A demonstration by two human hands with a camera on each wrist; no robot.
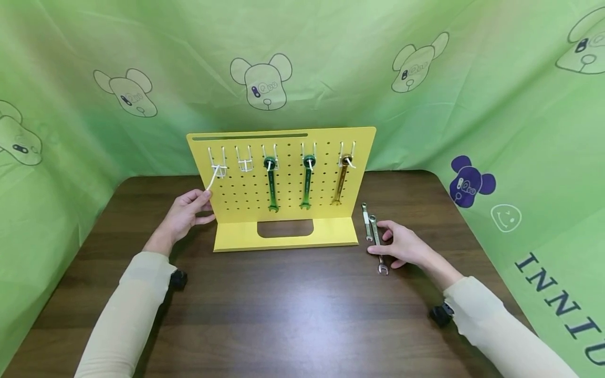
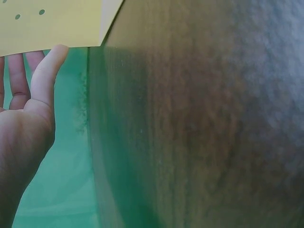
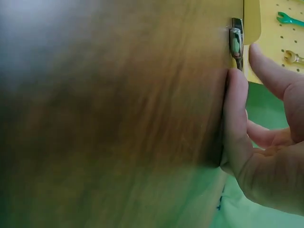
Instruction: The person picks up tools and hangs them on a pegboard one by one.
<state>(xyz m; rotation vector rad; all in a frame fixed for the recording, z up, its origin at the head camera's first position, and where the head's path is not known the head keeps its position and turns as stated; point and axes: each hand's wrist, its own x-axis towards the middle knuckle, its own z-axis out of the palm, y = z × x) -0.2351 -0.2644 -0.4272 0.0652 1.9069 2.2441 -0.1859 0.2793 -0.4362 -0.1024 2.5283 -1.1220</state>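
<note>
My left hand point(image 1: 183, 214) pinches the left edge of a yellow pegboard point(image 1: 236, 237), thumb in front and fingers behind; the left wrist view shows the thumb point(image 2: 46, 78) at the board's edge. To the right, my right hand point(image 1: 403, 244) is over a silver combination wrench point(image 1: 375, 231) lying on the table, one digit stretched across it and the others spread to its right. In the right wrist view, part of a wrench point(image 3: 236, 42) shows beyond the fingers, which stand apart. Just left of it lies a smaller silver wrench point(image 1: 366, 222), beside the board's base.
Two green wrenches point(image 1: 272, 189) point(image 1: 306, 185) and a bronze wrench point(image 1: 341, 184) hang from white hooks on the board. Two further hooks at the left point(image 1: 245, 165) point(image 1: 217, 170) hold no wrench. Green printed cloth point(image 1: 331, 79) surrounds the dark wooden table point(image 1: 264, 315).
</note>
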